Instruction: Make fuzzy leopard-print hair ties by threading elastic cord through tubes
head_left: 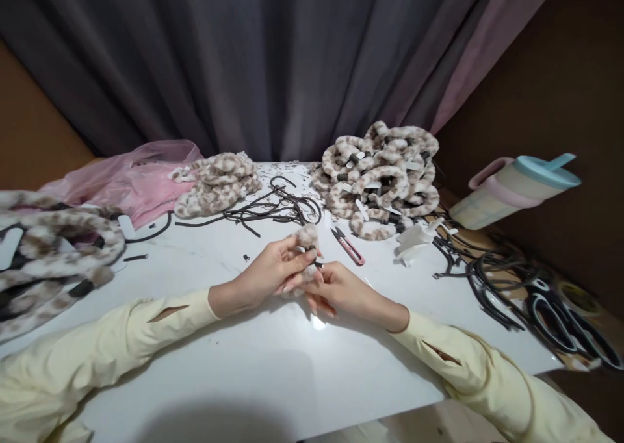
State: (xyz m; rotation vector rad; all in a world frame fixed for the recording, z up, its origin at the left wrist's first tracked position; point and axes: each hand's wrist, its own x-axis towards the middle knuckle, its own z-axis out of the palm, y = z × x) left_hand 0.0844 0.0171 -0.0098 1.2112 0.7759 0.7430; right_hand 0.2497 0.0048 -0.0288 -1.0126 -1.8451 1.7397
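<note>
My left hand [273,271] and my right hand [336,289] meet over the middle of the white table [253,365]. Together they grip a small furry beige-and-brown fabric piece [307,238], which sticks up above the fingers. A thin black end shows between the fingertips. Both hands are closed in a pinch on it. Pink thread snips [348,245] lie on the table just right of the hands.
A heap of fur-covered headbands [385,170] sits at the back right, a smaller furry pile [219,183] at back centre, another [53,254] at left. Bare black bands [277,209] lie between. There is a pink bag [136,177], a pitcher [517,189] and large scissors [560,313] at right.
</note>
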